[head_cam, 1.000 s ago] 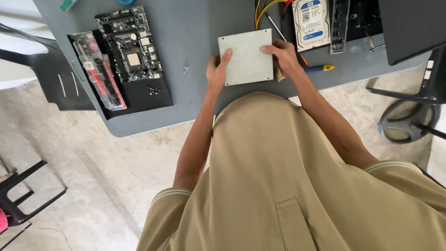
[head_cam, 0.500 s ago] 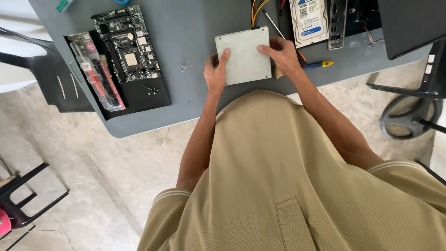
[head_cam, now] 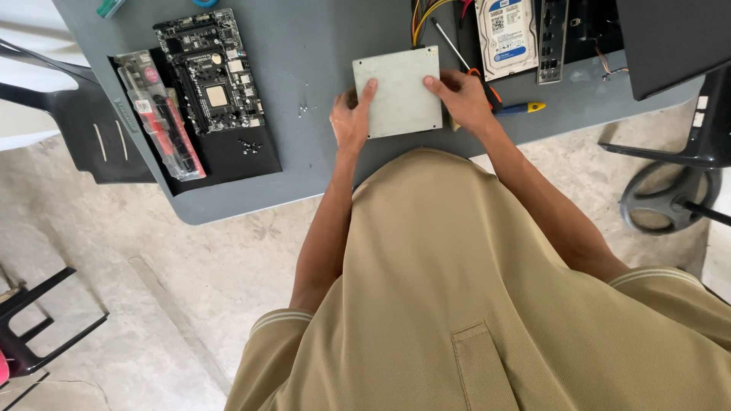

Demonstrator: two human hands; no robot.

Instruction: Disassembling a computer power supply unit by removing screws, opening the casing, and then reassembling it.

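Both hands are on a flat grey metal box (head_cam: 397, 91) sitting on the grey table (head_cam: 304, 53), right at the near edge in front of the person. Left hand (head_cam: 352, 118) grips the box's left side with fingers curled round the edge and one finger laid flat on top; right hand (head_cam: 463, 97) clamps the right side the same way, a fingertip resting on the top face. Just beside the right hand there's a screwdriver (head_cam: 518, 108) with a blue and yellow handle, and behind it a hard drive (head_cam: 505, 34) lying label up. Coloured wires (head_cam: 423, 11) come in from the far edge, probably off the box, hard to tell. Well off to the left, a motherboard (head_cam: 209, 72) sits on a black mat (head_cam: 228, 156), with a packaged tool set (head_cam: 161, 114) next to it.
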